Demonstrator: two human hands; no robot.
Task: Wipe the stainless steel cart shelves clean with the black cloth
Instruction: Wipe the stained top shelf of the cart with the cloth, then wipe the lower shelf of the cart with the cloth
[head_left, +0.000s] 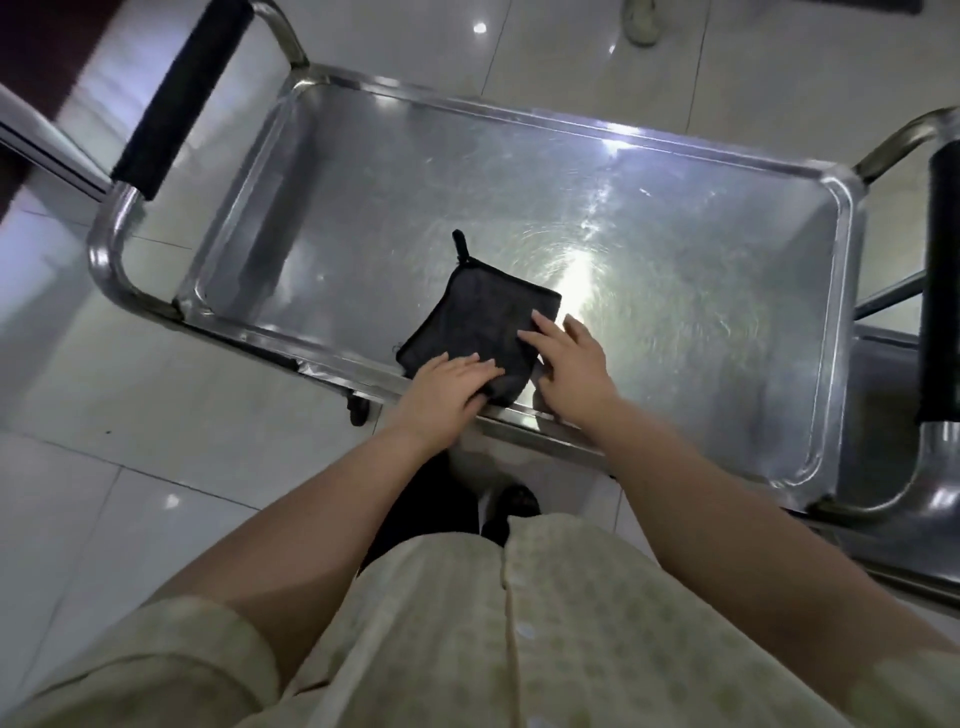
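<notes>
The black cloth (475, 319) lies folded flat on the top shelf (701, 312) of the stainless steel cart (111, 249). It sits just inside the near rim, left of centre, with its hanging loop pointing to the far side. The left hand (441, 389) presses straight fingers flat on the cloth's near-left corner. The right hand (571, 364) rests spread, straight fingers on the cloth's right edge. Neither hand is grasping anything. A black-padded handle (182, 98) stands at the shelf's left end.

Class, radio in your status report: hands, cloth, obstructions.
Left hand flat on black cloth. Right hand flat on its right edge. Cloth folded on top shelf, near rim. Padded handles at ends.
</notes>
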